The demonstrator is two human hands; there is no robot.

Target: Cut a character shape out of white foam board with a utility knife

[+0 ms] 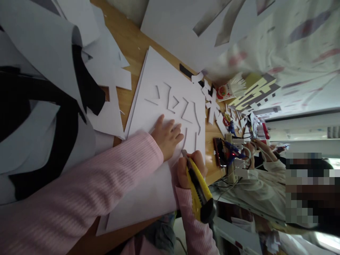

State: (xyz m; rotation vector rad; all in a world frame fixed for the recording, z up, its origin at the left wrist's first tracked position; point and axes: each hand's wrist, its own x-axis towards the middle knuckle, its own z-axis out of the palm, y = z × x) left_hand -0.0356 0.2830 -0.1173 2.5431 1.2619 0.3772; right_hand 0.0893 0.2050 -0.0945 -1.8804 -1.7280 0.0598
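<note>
A white foam board with several cut slits lies on the wooden table. My left hand, in a pink sleeve, presses flat on the board beside the cuts. My right hand grips a yellow and black utility knife, its blade tip touching the board at the lower edge of the slits, just right of my left hand's fingers.
Large white and black paper offcuts cover the table's left side. More white sheets lie beyond the board. Small white cut-out pieces and tools lie at the right. Another person in pale clothing works at the right.
</note>
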